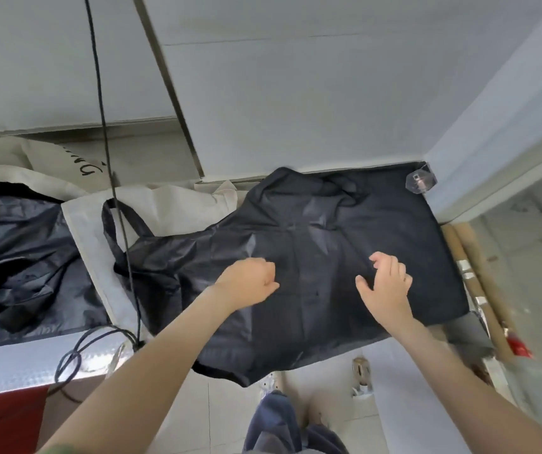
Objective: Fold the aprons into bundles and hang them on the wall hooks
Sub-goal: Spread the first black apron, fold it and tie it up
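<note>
A black apron [328, 244] lies spread and unfolded across the worktop [17, 362]. The left hand [250, 280] and right hand [384, 283] curl over its middle; whether they pinch cloth cannot be told. Bundling and hanging appear still to come.

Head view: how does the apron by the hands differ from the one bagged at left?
The spread apron lies nearly flat; the bagged apron is crumpled in a heap. The spread apron lies in the open; the bagged apron sits inside a pale bag. Both are black, slightly shiny.
</note>
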`<state>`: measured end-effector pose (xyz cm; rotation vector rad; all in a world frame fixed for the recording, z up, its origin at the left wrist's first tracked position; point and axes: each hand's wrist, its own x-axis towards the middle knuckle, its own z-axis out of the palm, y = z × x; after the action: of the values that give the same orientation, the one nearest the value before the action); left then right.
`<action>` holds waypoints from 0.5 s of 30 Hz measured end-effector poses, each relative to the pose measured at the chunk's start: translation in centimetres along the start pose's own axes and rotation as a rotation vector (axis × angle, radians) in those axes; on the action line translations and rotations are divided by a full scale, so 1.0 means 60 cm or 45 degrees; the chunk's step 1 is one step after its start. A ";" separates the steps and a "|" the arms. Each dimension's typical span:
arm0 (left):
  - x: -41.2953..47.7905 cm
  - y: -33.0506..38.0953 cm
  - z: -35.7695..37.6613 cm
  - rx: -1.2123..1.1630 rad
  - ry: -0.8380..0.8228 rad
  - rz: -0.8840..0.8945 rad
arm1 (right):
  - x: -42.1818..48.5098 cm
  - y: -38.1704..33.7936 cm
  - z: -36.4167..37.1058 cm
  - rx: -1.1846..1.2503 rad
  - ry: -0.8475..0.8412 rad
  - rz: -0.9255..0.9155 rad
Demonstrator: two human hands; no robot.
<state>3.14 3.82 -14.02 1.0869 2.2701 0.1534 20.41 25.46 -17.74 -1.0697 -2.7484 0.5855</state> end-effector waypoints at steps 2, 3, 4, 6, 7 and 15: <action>0.006 0.035 0.022 0.053 -0.115 0.092 | -0.015 0.031 -0.017 0.048 0.010 0.148; 0.004 0.053 0.031 0.099 -0.154 0.114 | -0.025 0.045 -0.024 0.066 -0.008 0.201; 0.001 0.065 0.036 0.146 -0.160 0.129 | -0.032 0.051 -0.027 0.084 -0.032 0.226; -0.019 0.090 0.057 0.295 -0.157 0.194 | -0.065 0.068 -0.034 0.123 -0.086 0.228; -0.034 0.090 0.066 0.418 -0.141 0.258 | -0.077 0.072 -0.032 0.136 -0.117 0.198; -0.188 -0.017 0.188 1.136 -0.003 0.594 | -0.177 0.042 -0.016 0.306 -0.615 -0.016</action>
<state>14.25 -6.91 -18.13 2.0394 2.0450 -0.7415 30.07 20.28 -17.71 -0.9543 -2.9558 1.2841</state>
